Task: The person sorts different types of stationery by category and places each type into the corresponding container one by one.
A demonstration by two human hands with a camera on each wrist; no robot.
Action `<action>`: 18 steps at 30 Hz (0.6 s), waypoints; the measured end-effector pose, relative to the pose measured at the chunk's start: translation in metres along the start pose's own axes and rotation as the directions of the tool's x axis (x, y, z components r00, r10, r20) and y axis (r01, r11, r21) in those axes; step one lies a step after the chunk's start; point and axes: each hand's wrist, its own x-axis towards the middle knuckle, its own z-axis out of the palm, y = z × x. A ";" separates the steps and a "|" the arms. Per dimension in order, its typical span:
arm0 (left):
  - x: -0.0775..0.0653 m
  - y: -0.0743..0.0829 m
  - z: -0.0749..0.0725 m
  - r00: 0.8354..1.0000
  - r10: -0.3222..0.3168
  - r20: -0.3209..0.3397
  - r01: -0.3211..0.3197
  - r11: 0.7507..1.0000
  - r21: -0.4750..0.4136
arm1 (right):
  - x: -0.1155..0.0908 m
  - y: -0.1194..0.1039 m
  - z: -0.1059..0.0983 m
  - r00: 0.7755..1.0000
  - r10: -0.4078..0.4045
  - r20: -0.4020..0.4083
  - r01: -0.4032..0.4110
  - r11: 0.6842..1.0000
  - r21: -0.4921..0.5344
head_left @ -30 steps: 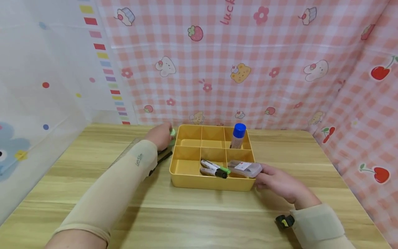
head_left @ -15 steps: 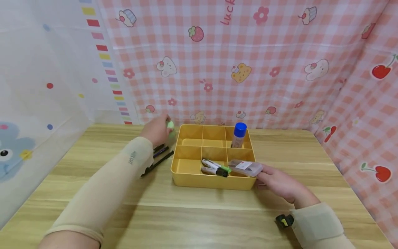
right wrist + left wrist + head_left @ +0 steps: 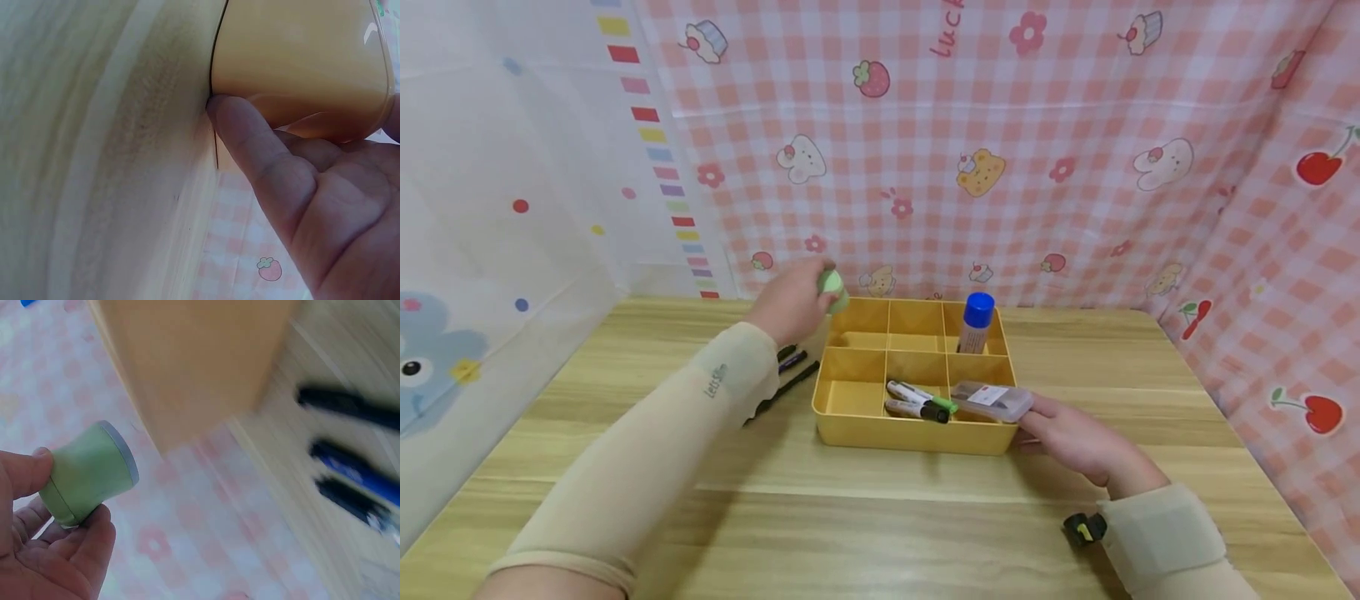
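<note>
My left hand (image 3: 793,304) pinches a small light-green waisted cylinder (image 3: 87,472) with a grey flat end, thumb on one side and fingers on the other. It is raised beside the back left corner of a yellow six-compartment organizer box (image 3: 913,443). At the box's front right corner, my right hand (image 3: 1078,442) rests fairly straight fingers on the wall, one fingertip low by the tabletop. A clear plastic case (image 3: 996,402) leans in the front right compartment, and markers (image 3: 917,402) lie in the front middle one. A blue-capped glue stick (image 3: 976,323) stands in the back right compartment.
Several dark pens (image 3: 790,379) lie on the wooden table (image 3: 880,525) left of the box, partly hidden by the left sleeve. A pink checked cloth (image 3: 880,175) hangs right behind the table, and a white patterned one (image 3: 550,167) hangs along the left.
My left hand has lifted the green cylinder from the left of the box, up and right toward the back left corner. The right hand stays at the box.
</note>
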 end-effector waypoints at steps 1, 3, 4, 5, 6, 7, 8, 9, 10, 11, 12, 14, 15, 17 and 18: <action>-0.001 0.006 0.001 1.000 0.015 0.008 -0.015 1.000 -0.013 | 0.000 0.000 0.000 1.000 0.002 0.000 -0.002 1.000 -0.003; -0.002 0.017 0.004 0.999 0.043 0.028 -0.042 0.998 -0.039 | 0.000 -0.001 0.000 1.000 0.006 -0.002 -0.006 1.000 -0.010; -0.003 0.023 0.005 0.998 0.055 0.040 -0.053 0.998 -0.046 | 0.000 -0.001 0.000 1.000 0.006 -0.003 -0.006 1.000 -0.012; -0.004 0.028 0.007 0.996 0.069 0.052 -0.067 0.996 -0.051 | 0.000 -0.001 0.000 1.000 0.007 -0.002 -0.007 1.000 -0.015; -0.005 0.033 0.009 0.994 0.085 0.062 -0.082 0.995 -0.055 | 0.001 -0.001 0.000 1.000 0.006 -0.001 -0.006 1.000 -0.018; -0.005 0.037 0.011 0.992 0.098 0.075 -0.094 0.994 -0.058 | 0.001 -0.001 0.001 1.000 0.005 0.000 -0.005 1.000 -0.019; -0.005 0.041 0.013 0.989 0.116 0.088 -0.111 0.992 -0.059 | 0.001 -0.001 0.001 1.000 0.004 0.000 -0.004 1.000 -0.022; -0.005 0.044 0.014 0.986 0.133 0.099 -0.127 0.990 -0.059 | 0.001 -0.001 0.001 1.000 0.004 0.001 -0.003 1.000 -0.023; -0.005 0.047 0.016 0.983 0.147 0.113 -0.142 0.988 -0.057 | 0.000 -0.001 0.001 1.000 0.003 0.001 -0.003 1.000 -0.025; -0.004 0.050 0.017 0.979 0.164 0.125 -0.158 0.986 -0.055 | 0.000 -0.001 0.001 1.000 0.003 0.001 -0.003 1.000 -0.029; -0.004 0.052 0.018 0.975 0.176 0.139 -0.170 0.984 -0.053 | 0.000 -0.001 0.000 1.000 0.003 0.000 -0.003 1.000 -0.031; -0.002 0.055 0.019 0.968 0.194 0.163 -0.189 0.981 -0.043 | 0.000 -0.001 0.000 1.000 0.003 -0.001 -0.003 0.999 -0.033; -0.002 0.056 0.019 0.965 0.194 0.174 -0.190 0.981 -0.039 | 0.000 0.000 0.000 1.000 0.003 -0.002 -0.003 0.999 -0.035; -0.002 0.058 0.019 0.963 0.187 0.196 -0.185 0.982 -0.032 | 0.000 0.000 0.000 1.000 0.003 -0.004 -0.003 0.999 -0.038; -0.002 0.059 0.019 0.961 0.184 0.205 -0.182 0.983 -0.027 | 0.000 0.000 -0.001 1.000 0.004 -0.003 -0.004 0.999 -0.038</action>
